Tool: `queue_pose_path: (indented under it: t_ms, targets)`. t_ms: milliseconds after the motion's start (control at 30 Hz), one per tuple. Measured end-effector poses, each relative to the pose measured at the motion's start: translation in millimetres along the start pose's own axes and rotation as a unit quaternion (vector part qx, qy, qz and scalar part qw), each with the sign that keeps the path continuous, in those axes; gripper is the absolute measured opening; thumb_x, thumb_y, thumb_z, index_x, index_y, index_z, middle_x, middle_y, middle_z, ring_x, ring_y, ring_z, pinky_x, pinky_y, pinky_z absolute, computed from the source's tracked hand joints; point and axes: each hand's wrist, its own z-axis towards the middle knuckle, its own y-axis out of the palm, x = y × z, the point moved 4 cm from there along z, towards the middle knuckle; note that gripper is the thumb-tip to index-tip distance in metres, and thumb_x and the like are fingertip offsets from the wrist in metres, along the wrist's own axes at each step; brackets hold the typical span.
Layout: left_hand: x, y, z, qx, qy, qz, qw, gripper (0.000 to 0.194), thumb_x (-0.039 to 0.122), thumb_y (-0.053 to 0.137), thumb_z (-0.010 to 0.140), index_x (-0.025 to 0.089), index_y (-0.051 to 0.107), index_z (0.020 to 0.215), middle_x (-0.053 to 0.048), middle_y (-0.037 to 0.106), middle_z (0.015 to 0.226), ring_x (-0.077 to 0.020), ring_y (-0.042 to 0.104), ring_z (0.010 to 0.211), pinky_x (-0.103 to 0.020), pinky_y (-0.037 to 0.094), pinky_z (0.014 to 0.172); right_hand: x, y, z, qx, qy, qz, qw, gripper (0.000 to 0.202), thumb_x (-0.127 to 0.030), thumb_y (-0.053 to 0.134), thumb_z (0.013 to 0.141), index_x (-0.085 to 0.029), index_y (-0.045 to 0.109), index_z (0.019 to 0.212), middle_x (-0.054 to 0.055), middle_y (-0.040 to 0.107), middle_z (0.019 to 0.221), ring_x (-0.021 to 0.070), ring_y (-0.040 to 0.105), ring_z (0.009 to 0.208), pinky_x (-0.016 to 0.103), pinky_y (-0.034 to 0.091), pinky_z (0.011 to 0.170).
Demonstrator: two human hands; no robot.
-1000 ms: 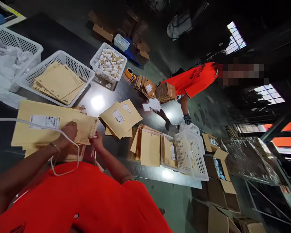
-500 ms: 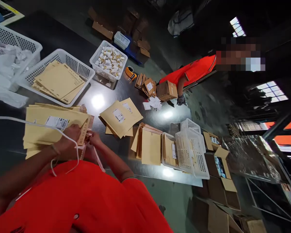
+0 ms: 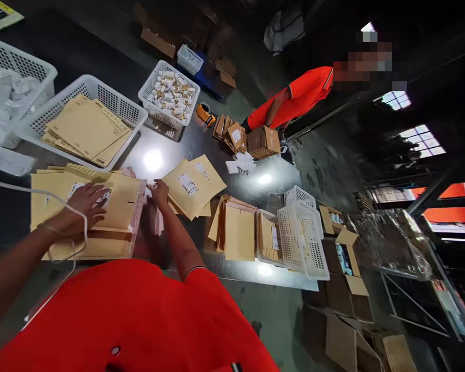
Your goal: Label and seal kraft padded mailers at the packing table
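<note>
My left hand (image 3: 86, 204) lies spread over the shipping label of a kraft padded envelope (image 3: 118, 206), on top of a pile at the left. A white cable (image 3: 58, 196) crosses over that wrist. At the pile's right edge, my right hand (image 3: 159, 192) has its fingers pressed together on a pale pink strip (image 3: 158, 219) that hangs toward the table edge. Just right of this hand lie labelled envelopes (image 3: 189, 188), overlapping each other.
Behind the pile stand a white basket of envelopes (image 3: 118, 155) and a basket of small bottles (image 3: 149, 106). Upright envelopes (image 3: 240, 232) and stacked baskets (image 3: 313, 258) are to the right. Across the table, a person in red (image 3: 306, 98) stands near brown boxes (image 3: 263, 142).
My left hand has left the envelope flap and opened flat on the label. My right hand has moved up and slightly right with the strip. The person across has drawn their arm back.
</note>
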Motion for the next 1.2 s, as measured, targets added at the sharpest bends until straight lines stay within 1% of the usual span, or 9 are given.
queue_pose_path:
  t_ms: [67,233,333,433,600,700,800,967,1200]
  targets:
    - [-2,12.9,2,-0.046,0.004,0.001,0.999,0.072,0.03,0.076,0.1,0.017,0.062,0.169,-0.02,0.057,0.18,-0.0449,0.035,0.173,-0.062,0.032,0.138,0,13,16,-0.004,0.026,-0.003,1.0,0.029,-0.028,0.095,0.086,-0.021,0.083,0.112,0.004,0.082,0.092,0.0274,0.078,0.107,0.033,0.061,0.1]
    - [5,29.5,4,-0.082,-0.026,0.004,0.996,0.072,0.034,0.077,0.105,0.022,0.06,0.174,-0.021,0.046,0.188,-0.0525,0.022,0.177,-0.074,0.024,0.137,-2,53,31,-0.002,0.036,0.111,0.993,0.005,-0.024,0.082,0.088,-0.021,0.078,0.088,-0.001,0.075,0.078,0.0213,0.077,0.097,0.027,0.061,0.091]
    - [5,30.8,3,-0.082,-0.045,-0.003,0.996,0.071,0.038,0.073,0.109,0.022,0.059,0.176,-0.022,0.041,0.191,-0.0545,0.021,0.178,-0.076,0.024,0.137,6,46,29,0.059,0.057,0.254,0.964,0.016,-0.027,0.077,0.09,-0.023,0.064,0.081,0.0,0.071,0.074,0.0197,0.075,0.086,0.029,0.064,0.085]
    - [5,32.4,-2,-0.067,-0.076,-0.009,0.995,0.074,0.047,0.068,0.112,0.02,0.056,0.179,-0.024,0.032,0.195,-0.0568,0.017,0.179,-0.078,0.022,0.138,29,-4,21,0.103,0.072,0.325,0.937,0.025,-0.039,0.075,0.095,-0.027,0.055,0.086,0.003,0.072,0.074,0.0222,0.076,0.08,0.035,0.066,0.078]
    - [15,27.6,-22,-0.027,-0.098,-0.01,0.995,0.072,0.051,0.064,0.113,0.015,0.058,0.176,-0.028,0.033,0.192,-0.0599,0.023,0.173,-0.079,0.031,0.132,79,-157,-9,0.147,0.016,0.233,0.961,0.024,-0.043,0.063,0.102,-0.03,0.053,0.085,0.001,0.059,0.069,0.0232,0.069,0.076,0.039,0.063,0.079]
    - [26,17.5,-23,-0.03,-0.078,0.033,0.996,0.06,0.051,0.063,0.112,0.007,0.073,0.153,-0.032,0.055,0.171,-0.0612,0.042,0.16,-0.083,0.033,0.125,94,-192,-26,0.135,0.036,0.116,0.983,0.016,-0.037,0.062,0.099,-0.029,0.06,0.085,-0.001,0.056,0.067,0.0237,0.063,0.072,0.036,0.057,0.075]
    - [40,10.2,-7,-0.008,-0.028,0.063,0.998,0.049,0.04,0.06,0.113,0.005,0.075,0.143,-0.03,0.065,0.159,-0.0497,0.05,0.157,-0.072,0.034,0.131,84,-134,-36,0.037,0.023,-0.057,0.997,0.014,-0.031,0.075,0.092,-0.025,0.067,0.082,0.003,0.072,0.077,0.0231,0.069,0.083,0.03,0.054,0.08]
    - [43,28.1,26,-0.057,-0.013,0.041,0.997,0.068,0.038,0.072,0.106,0.022,0.062,0.172,-0.021,0.041,0.19,-0.0482,0.029,0.175,-0.061,0.036,0.134,48,12,-51,-0.129,-0.074,-0.145,0.978,0.013,-0.026,0.074,0.102,-0.021,0.086,0.099,0.006,0.089,0.103,0.0207,0.08,0.098,0.024,0.056,0.087]
    - [35,42.7,25,-0.067,-0.042,0.047,0.996,0.072,0.043,0.069,0.107,0.025,0.06,0.177,-0.017,0.035,0.195,-0.0515,0.026,0.178,-0.067,0.033,0.135,22,51,-65,-0.149,-0.138,-0.204,0.958,0.032,-0.007,0.073,0.095,-0.019,0.091,0.119,0.007,0.09,0.113,0.0216,0.083,0.102,0.026,0.058,0.088]
